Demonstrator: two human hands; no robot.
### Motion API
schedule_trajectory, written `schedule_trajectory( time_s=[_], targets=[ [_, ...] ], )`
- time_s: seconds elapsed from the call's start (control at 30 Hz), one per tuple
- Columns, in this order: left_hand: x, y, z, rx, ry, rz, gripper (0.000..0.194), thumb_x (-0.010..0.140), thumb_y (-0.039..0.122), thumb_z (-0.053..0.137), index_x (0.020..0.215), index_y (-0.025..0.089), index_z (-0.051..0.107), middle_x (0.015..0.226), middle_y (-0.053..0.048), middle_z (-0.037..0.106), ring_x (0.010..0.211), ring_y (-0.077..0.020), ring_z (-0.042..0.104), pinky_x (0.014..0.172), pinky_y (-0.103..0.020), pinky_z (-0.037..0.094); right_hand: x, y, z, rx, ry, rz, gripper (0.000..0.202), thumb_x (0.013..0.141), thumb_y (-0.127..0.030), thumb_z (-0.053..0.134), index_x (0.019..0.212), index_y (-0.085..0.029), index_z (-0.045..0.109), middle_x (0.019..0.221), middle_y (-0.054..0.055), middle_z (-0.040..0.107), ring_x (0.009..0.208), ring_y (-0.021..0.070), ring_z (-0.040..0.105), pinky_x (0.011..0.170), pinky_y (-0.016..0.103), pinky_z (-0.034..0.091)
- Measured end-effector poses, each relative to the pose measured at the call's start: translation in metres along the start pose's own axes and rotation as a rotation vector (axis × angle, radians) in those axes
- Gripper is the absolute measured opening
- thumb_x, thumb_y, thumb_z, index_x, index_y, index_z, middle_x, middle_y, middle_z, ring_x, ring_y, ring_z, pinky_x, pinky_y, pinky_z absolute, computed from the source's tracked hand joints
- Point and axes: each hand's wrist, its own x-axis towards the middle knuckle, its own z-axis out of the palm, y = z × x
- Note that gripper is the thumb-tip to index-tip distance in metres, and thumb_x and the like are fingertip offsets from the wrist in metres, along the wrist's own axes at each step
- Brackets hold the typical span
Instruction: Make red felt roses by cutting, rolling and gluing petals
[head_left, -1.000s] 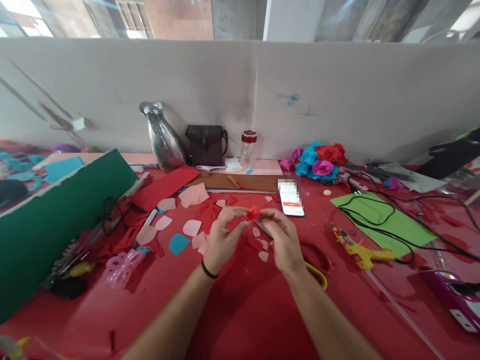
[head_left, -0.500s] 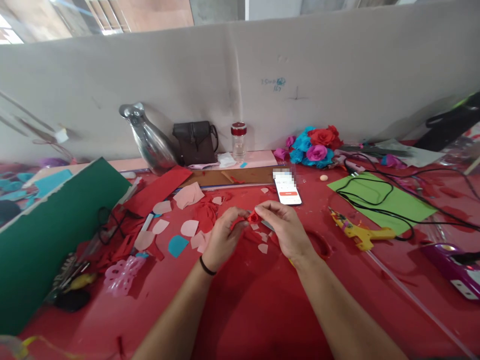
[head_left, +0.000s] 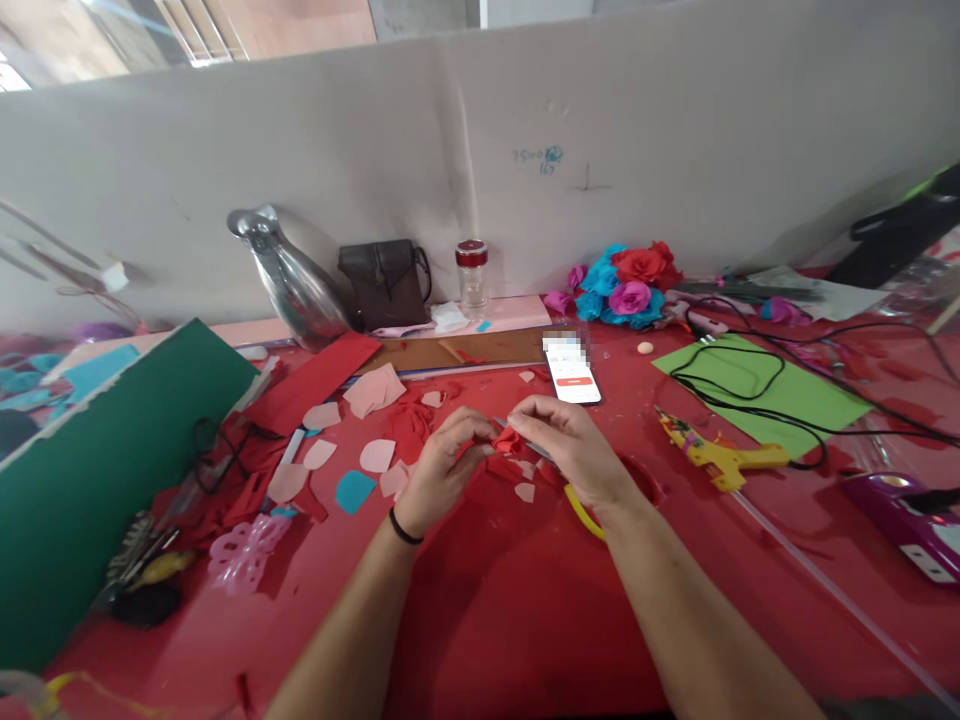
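Note:
A small folded red paper piece point(head_left: 508, 440) is pinched between my two hands, above the middle of the red table. My left hand point(head_left: 451, 465), with a black band at its wrist, holds its left side with curled fingers. On the other side, my right hand point(head_left: 568, 447) grips it between thumb and forefinger. Scissors with a yellow handle point(head_left: 583, 514) lie under and beside my right hand, partly hidden. Pink petal-shaped pieces point(head_left: 377, 456) and a blue one point(head_left: 355, 491) lie left of my left hand.
A phone point(head_left: 573, 371) lies beyond my hands. To the right are a yellow glue gun point(head_left: 720, 455), black cords and a green sheet point(head_left: 806, 405). Paper flowers point(head_left: 628, 287), a glass jar point(head_left: 472, 280), a dark bag point(head_left: 385, 285) and a metal flask point(head_left: 294, 285) stand at the back. A green board point(head_left: 127, 470) is left.
The red piece has turned between my fingers and looks wider. More of the yellow scissor handle shows beside my right wrist. The whole view has shifted slightly.

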Motion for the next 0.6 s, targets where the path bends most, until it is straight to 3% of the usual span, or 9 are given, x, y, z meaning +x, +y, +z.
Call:
schedule_trajectory(
  time_s=[0.23, 0.47, 0.6],
  targets=[
    [0.000, -0.001, 0.000, -0.119, 0.045, -0.046, 0.014, 0.087, 0.032, 0.056, 0.081, 0.019, 0.058, 0.087, -0.005, 0.058, 0.081, -0.0161, 0.054, 0.079, -0.031, 0.044, 0.002, 0.006, 0.001, 0.149, 0.007, 0.023, 0.021, 0.073, -0.038, 0.072, 0.068, -0.020, 0.063, 0.065, -0.003, 0.058, 0.061, 0.0100, 0.051, 0.060, 0.024, 0.041],
    [-0.003, -0.007, 0.004, -0.290, 0.166, -0.112, 0.010, 0.083, 0.029, 0.062, 0.081, 0.019, 0.060, 0.087, -0.005, 0.056, 0.086, -0.0174, 0.053, 0.084, -0.033, 0.042, 0.003, 0.013, 0.005, 0.208, -0.008, 0.035, 0.032, 0.080, -0.052, 0.061, 0.075, -0.021, 0.066, 0.069, 0.000, 0.061, 0.064, 0.0129, 0.052, 0.062, 0.027, 0.039],
    [-0.003, -0.007, 0.003, -0.294, 0.186, -0.149, 0.012, 0.082, 0.030, 0.063, 0.079, 0.019, 0.061, 0.090, -0.006, 0.057, 0.088, -0.0185, 0.053, 0.086, -0.034, 0.042, 0.001, 0.014, 0.008, 0.208, -0.038, 0.039, 0.029, 0.078, -0.048, 0.065, 0.069, -0.021, 0.063, 0.069, -0.001, 0.059, 0.066, 0.0129, 0.050, 0.063, 0.027, 0.036]
  ],
)
